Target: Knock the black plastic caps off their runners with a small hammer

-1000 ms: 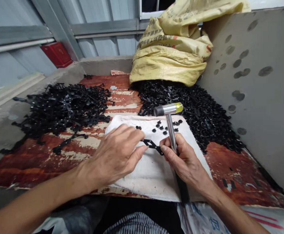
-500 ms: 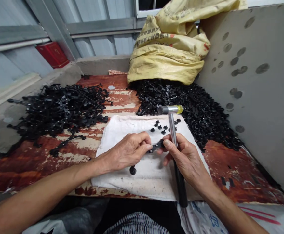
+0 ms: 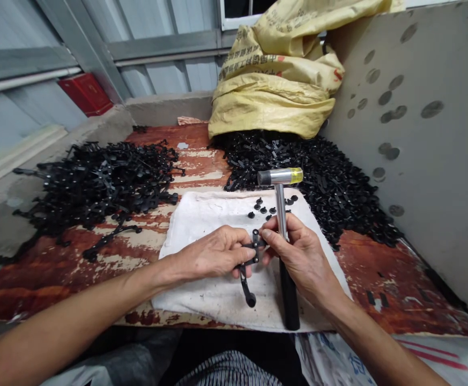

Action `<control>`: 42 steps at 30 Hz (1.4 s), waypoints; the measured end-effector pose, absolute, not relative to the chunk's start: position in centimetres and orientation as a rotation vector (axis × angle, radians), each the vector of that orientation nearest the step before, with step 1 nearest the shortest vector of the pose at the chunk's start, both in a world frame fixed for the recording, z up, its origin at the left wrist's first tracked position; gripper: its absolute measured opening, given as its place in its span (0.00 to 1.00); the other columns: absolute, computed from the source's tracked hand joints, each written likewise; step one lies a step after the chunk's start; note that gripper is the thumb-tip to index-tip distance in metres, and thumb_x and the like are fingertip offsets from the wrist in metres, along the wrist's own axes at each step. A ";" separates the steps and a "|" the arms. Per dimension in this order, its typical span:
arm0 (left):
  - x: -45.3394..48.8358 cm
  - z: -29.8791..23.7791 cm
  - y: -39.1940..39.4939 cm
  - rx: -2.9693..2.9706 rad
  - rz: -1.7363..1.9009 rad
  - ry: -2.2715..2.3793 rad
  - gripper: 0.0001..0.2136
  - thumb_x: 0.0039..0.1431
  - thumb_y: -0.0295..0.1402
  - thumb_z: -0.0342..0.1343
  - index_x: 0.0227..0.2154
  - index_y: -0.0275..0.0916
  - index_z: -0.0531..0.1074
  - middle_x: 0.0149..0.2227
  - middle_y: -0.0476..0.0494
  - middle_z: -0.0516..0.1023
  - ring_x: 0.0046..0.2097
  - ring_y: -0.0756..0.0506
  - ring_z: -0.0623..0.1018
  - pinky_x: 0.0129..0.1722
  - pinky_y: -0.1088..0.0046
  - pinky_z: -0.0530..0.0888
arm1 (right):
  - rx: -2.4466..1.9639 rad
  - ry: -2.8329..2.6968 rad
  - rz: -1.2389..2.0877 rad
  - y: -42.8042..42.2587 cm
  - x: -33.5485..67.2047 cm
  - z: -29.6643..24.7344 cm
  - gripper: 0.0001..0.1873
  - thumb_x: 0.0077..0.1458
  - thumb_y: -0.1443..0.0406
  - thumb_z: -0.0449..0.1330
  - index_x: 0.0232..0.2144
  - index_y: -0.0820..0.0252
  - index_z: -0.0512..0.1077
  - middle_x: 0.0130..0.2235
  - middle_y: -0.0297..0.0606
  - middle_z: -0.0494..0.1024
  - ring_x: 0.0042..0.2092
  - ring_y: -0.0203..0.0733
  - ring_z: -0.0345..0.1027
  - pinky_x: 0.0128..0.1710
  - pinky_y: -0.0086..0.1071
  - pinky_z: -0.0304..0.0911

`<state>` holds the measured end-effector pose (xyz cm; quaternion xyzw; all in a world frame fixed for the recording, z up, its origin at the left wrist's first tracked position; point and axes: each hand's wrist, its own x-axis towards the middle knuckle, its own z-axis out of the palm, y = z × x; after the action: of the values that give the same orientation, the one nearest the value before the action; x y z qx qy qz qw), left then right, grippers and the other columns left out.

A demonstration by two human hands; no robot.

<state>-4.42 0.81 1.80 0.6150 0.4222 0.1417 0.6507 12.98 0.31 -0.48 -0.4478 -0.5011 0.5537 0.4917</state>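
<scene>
Head view: left hand (image 3: 213,253) curled almost shut around a black jointed strip (image 3: 253,252), the strip held just above the middle of the white cloth (image 3: 201,292). One arm of the strip now turned to point down toward the cloth's near edge, no longer lying crosswise as half a second earlier. Right hand (image 3: 302,257) closed firmly around the steel shaft of a mallet (image 3: 281,176), its head upright above the cloth's far edge, the hand also touching the strip's upper end. Small black studs (image 3: 262,210) scattered on the cloth beyond both hands. Heaps of black strips (image 3: 97,187) left of the cloth, a mass of black pieces (image 3: 330,198) beyond it, and a yellow woven sack (image 3: 274,91) further back.
</scene>
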 end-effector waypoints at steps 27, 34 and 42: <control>-3.7 0.9 6.4 1.106 0.495 1.274 0.16 0.64 0.26 0.51 0.19 0.32 0.67 0.17 0.48 0.72 0.11 0.60 0.59 0.11 0.83 0.50 | -1.041 -0.684 1.535 -2.1 16.0 -2.6 0.22 0.42 0.57 0.73 0.33 0.53 0.65 0.22 0.24 0.71 0.17 0.28 0.58 0.12 0.21 0.59; -4.0 0.2 6.6 1.096 0.522 1.217 0.16 0.63 0.28 0.52 0.19 0.31 0.68 0.17 0.47 0.72 0.11 0.60 0.58 0.11 0.83 0.49 | -1.029 -0.713 1.532 -2.1 16.2 -2.9 0.18 0.46 0.58 0.71 0.34 0.53 0.66 0.23 0.25 0.71 0.17 0.29 0.58 0.12 0.21 0.60; -4.4 -0.3 6.8 1.078 0.517 1.166 0.16 0.61 0.32 0.57 0.19 0.31 0.69 0.17 0.48 0.71 0.12 0.60 0.59 0.11 0.83 0.50 | -1.019 -0.728 1.537 -2.1 16.2 -2.9 0.17 0.46 0.58 0.71 0.34 0.52 0.67 0.23 0.25 0.71 0.18 0.29 0.57 0.12 0.22 0.60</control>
<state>-4.40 6.83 -0.28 0.4784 0.5174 0.2293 0.6714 16.20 -2.11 -2.91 -0.4302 -0.3072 0.6487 0.5476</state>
